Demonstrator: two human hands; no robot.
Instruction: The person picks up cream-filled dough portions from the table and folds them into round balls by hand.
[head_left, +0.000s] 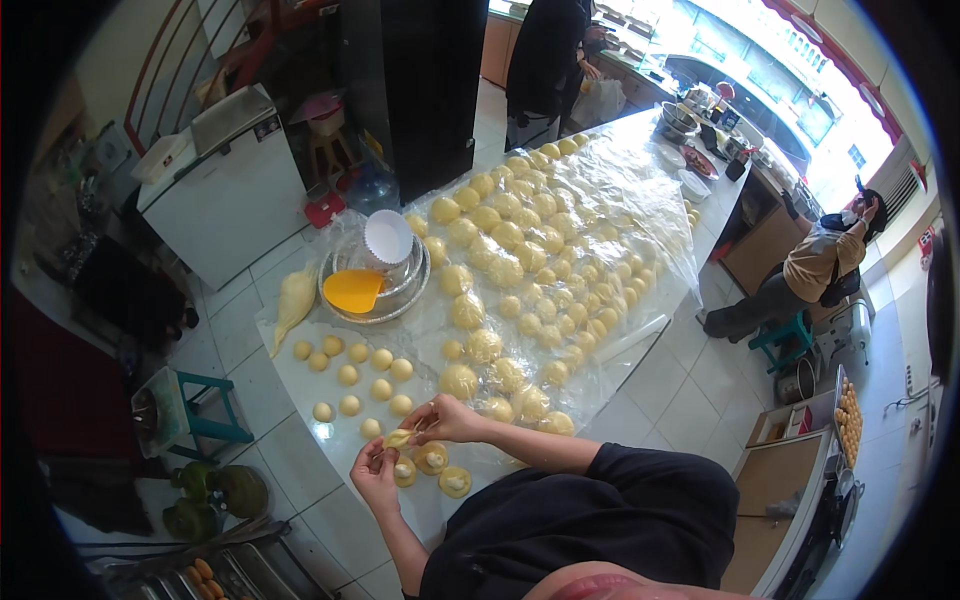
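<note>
My left hand and my right hand pinch a small folded piece of dough between their fingers at the table's lower left. Just below lie flattened dough rounds, each topped with pale filling. Several small dough balls sit above my hands. Farther up, many larger dough balls rest under clear plastic. Metal pans hold a yellow scraper and white paper cups, with a filled piping bag to their left.
A co-worker stands at the right beside a teal stool; another dark-clothed person is at the back. A black fridge, white chest freezer, water jug and teal stand surround the table. A baked-goods tray sits far right.
</note>
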